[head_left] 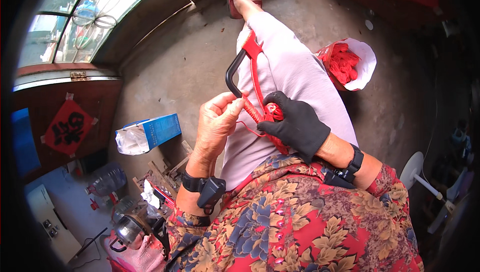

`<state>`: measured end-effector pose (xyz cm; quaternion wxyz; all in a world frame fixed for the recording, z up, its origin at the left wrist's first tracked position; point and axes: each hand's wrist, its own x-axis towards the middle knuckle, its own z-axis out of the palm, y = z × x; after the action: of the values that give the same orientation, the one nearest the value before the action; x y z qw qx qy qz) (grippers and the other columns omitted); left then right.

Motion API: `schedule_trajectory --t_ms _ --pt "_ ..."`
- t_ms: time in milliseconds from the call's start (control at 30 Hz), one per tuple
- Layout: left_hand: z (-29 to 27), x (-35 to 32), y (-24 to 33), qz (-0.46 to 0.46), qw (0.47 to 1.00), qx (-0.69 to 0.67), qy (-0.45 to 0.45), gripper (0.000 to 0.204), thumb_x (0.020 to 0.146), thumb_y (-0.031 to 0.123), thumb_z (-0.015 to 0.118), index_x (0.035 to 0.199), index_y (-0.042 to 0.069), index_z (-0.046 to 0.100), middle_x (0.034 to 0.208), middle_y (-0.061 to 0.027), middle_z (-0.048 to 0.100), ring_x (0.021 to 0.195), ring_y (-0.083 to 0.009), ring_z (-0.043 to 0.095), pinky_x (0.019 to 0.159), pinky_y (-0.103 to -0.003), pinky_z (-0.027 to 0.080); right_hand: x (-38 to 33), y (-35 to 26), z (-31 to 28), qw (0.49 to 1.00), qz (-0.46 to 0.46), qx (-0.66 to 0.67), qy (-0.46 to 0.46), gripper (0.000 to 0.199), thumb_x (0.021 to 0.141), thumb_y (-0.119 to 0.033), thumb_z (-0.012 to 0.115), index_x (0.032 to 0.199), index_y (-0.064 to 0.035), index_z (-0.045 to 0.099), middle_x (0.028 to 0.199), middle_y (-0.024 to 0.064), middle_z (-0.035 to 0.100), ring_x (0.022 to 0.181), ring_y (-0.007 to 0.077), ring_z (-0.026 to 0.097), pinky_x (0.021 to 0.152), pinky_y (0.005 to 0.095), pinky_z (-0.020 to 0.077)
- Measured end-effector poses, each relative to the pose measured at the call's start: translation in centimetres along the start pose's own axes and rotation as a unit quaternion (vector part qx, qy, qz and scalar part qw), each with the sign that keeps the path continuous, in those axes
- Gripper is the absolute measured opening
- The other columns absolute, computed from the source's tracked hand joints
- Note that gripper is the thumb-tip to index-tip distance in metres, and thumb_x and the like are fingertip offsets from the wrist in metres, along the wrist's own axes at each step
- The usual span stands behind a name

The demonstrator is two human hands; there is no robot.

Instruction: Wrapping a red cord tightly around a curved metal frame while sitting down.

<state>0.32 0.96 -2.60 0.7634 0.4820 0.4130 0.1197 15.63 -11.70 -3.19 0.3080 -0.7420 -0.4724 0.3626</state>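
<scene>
Black handle (pixel 231 74), curved, one — at the left edge of the lap (pixel 295 72); lower stretch wound in red cord (pixel 252 110), upper stretch bare (winding judged partly done). Left hand (pixel 217 117): fingertips pinching the red cord. Right hand (pixel 300 126), black-gloved — closed around a red bundle (pixel 273 111).

from here i see, at frame centre, a black bent handle (pixel 233 72), bright red coiled cord (pixel 252 110) and a black fabric glove (pixel 300 131). lower frame: a red blouse (pixel 320 222) patterned with tan and navy flowers (pixel 255 228); above centre, pale lilac cloth trousers (pixel 300 82); upper right, a white-lined red container (pixel 368 64).
</scene>
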Motion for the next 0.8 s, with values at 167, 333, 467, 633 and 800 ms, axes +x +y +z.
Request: schedule_trajectory --t_ms 167,333,467,633,800 --pt "0.8 -0.4 -1.3 0.053 0.996 0.006 0.071 0.024 0.092 0.019 0.061 0.108 0.001 0.064 0.058 0.0099 0.039 0.047 0.0002 0.029 0.041 -0.018 0.021 0.2 0.2 0.2 0.999 -0.039 0.003 0.021 0.049 0.074 -0.04 0.072 0.109 -0.01 0.054 0.081 0.0176 0.065 0.076 0.0367 0.064 0.067 0.0447 0.0498" --pt "1.2 -0.9 -0.1 0.146 0.983 0.045 0.104 0.019 0.093 0.019 0.06 0.098 0.001 0.063 0.06 0.008 0.045 0.047 0.0002 0.033 0.041 -0.018 0.023 1.3 -1.0 0.4 0.998 -0.038 0.036 -0.018 0.042 0.076 -0.038 0.07 0.103 -0.0093 0.059 0.078 0.016 0.065 0.076 0.0352 0.065 0.067 0.0429 0.0498" --pt "0.9 -1.2 0.6 0.108 0.989 0.038 0.097 0.015 0.09 0.014 0.063 0.095 0.0 0.064 0.061 0.0087 0.047 0.049 0.0009 0.034 0.041 -0.018 0.022 1.8 -0.9 0.9 0.997 -0.055 -0.026 -0.057 0.034 0.077 -0.036 0.069 0.096 -0.0089 0.062 0.076 0.0154 0.065 0.073 0.0342 0.064 0.066 0.0426 0.0494" --pt "1.1 -5.9 1.4 0.196 0.957 0.195 0.09 0.01 0.082 0.005 0.071 0.089 -0.001 0.067 0.057 0.0099 0.045 0.05 0.0025 0.034 0.043 -0.018 0.022 -0.7 -2.4 -0.3 0.981 -0.171 -0.032 -0.083 0.023 0.082 -0.03 0.066 0.091 -0.0104 0.058 0.074 0.0156 0.063 0.073 0.034 0.064 0.06 0.0439 0.0488" --pt "0.5 -4.9 -2.8 0.102 0.983 0.132 0.072 0.011 0.085 0.006 0.068 0.094 0.001 0.068 0.058 0.0082 0.049 0.052 0.0004 0.038 0.046 -0.02 0.031 -0.4 1.0 1.6 0.983 -0.164 -0.07 -0.05 0.025 0.081 -0.033 0.067 0.09 -0.0112 0.058 0.078 0.0144 0.063 0.073 0.0331 0.064 0.061 0.0428 0.0496"
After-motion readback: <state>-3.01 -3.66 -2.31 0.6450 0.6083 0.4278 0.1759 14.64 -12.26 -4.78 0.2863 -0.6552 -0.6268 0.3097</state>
